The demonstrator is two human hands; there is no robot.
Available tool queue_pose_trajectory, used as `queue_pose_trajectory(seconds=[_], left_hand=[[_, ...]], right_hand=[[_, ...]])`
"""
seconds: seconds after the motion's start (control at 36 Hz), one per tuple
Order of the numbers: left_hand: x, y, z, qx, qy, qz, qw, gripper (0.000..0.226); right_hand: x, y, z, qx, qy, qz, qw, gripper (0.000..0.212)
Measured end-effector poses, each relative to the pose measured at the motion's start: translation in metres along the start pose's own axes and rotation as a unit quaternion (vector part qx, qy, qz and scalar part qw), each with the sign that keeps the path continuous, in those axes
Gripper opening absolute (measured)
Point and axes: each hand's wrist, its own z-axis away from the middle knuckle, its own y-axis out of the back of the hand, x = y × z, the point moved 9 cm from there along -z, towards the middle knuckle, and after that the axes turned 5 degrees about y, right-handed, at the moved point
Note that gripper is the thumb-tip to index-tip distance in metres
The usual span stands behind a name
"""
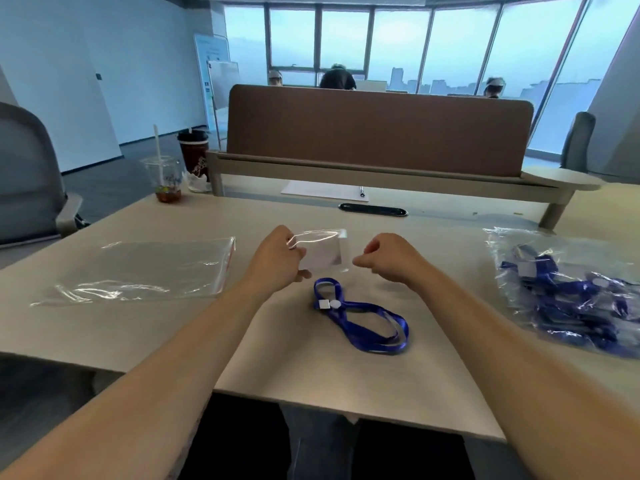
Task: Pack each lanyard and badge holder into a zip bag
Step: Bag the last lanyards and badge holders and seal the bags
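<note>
Well left of the blue lanyard (360,320), the zip bag (138,268) lies flat on the table (311,368). Just beyond the lanyard, the left arm reaches forward and the left hand (277,258) pinches the badge holder (323,252) by its left edge. The right hand (388,256) is beside it, fingers curled in, thumb towards the holder. Far right of the lanyard sits a plastic bag of lanyards (571,292).

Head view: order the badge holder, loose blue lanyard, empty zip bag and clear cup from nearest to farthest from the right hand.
From the right hand:
1. badge holder, just to its left, held by the left hand.
2. loose blue lanyard, on the table just nearer the person.
3. empty zip bag, flat on the left side.
4. clear cup, at the far left edge.
</note>
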Motion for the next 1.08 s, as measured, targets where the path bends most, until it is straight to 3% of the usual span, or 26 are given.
queue_pose_trajectory(seconds=[0.06, 0.11, 0.25, 0.36, 0.56, 0.86, 1.08], left_hand=[[-0.005, 0.008, 0.008, 0.007, 0.005, 0.004, 1.000, 0.020], [-0.010, 0.013, 0.014, 0.008, 0.014, 0.014, 1.000, 0.020], [-0.011, 0.014, 0.023, -0.006, 0.029, 0.050, 0.998, 0.018], [-0.008, 0.010, 0.024, -0.013, 0.022, 0.037, 0.999, 0.018], [0.001, 0.003, 0.017, -0.022, -0.003, -0.017, 1.000, 0.020], [0.008, -0.016, 0.002, -0.040, -0.034, -0.088, 0.995, 0.019], [0.004, -0.021, -0.004, -0.047, -0.024, -0.104, 0.993, 0.021]], right_hand=[[0.001, -0.018, 0.011, -0.087, -0.003, 0.023, 0.996, 0.040], [0.000, -0.031, 0.024, -0.150, 0.004, 0.054, 0.987, 0.040], [0.001, -0.038, 0.038, -0.193, 0.011, 0.097, 0.976, 0.025], [-0.003, -0.034, 0.037, -0.173, 0.036, 0.115, 0.977, 0.014], [-0.017, -0.010, 0.025, -0.092, 0.085, 0.020, 0.992, 0.006], [-0.051, 0.027, 0.007, 0.026, 0.143, -0.017, 0.989, 0.010], [-0.056, 0.022, -0.004, 0.043, 0.140, -0.029, 0.989, 0.015]])
